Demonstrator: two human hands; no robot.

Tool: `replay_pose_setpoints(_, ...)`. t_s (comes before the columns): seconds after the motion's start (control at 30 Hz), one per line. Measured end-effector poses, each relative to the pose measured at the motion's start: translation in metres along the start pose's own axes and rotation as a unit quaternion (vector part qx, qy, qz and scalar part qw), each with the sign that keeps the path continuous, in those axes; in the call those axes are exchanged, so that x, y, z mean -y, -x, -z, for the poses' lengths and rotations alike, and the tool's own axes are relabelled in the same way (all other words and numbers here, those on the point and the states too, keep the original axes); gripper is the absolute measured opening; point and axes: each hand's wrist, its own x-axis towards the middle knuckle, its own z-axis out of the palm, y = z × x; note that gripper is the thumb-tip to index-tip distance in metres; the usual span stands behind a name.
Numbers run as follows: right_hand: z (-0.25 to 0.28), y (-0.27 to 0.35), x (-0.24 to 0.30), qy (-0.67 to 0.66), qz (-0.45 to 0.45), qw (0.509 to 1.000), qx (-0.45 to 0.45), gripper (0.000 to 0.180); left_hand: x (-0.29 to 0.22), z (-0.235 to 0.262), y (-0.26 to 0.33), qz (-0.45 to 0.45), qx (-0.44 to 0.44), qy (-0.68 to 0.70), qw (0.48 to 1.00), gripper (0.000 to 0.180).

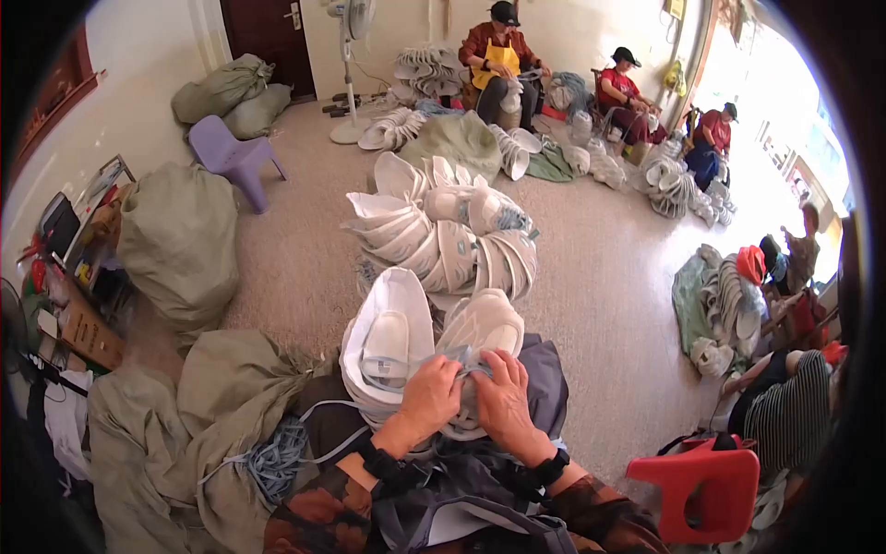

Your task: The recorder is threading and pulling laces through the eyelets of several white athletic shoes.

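Lace [454,354], pale blue-grey: held over the near part of the right-hand shoe stack, at the person's lap. Left hand [432,395]: thumb and fingers pinched on the lace. Right hand [504,395]: close beside the left, fingertips closed on the same lace.

Right-hand shoe stack [487,319]: white shoes, nested, directly beneath the hands. Left-hand shoe stack [380,309]: white, nested, just beside it, open top upward.

Lace bundle [277,462]: blue-grey, tangled, left of the lap; a strand runs to the left forearm. Sack [231,383]: olive, slumped beside the bundle. Second sack [180,245]: olive, bulky, farther left.

Shoe pile [443,240]: white, fanned in curved rows, on the floor [305,231] beyond the lap. Chair [231,152]: purple, far left. Red seat [711,494]: plastic, lower right. Fan [351,65]: white, on a stand, by the back wall. Co-workers, three: seated at the back and right, among further shoes.
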Motion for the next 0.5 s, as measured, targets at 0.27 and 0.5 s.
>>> replay_pose_setpoints(0.27, -0.009, -0.003, 0.006, -0.015, -0.009, 0.999, -0.032, 0.027, -0.003, -0.002, -0.002, -0.034, -0.023, -0.036, 0.999, 0.018)
replay_pose_setpoints(0.5, -0.015, -0.009, 0.009, -0.012, -0.01, 0.999, -0.041, 0.023, 0.01, -0.005, -0.006, -0.02, -0.021, 0.015, 0.999, 0.015)
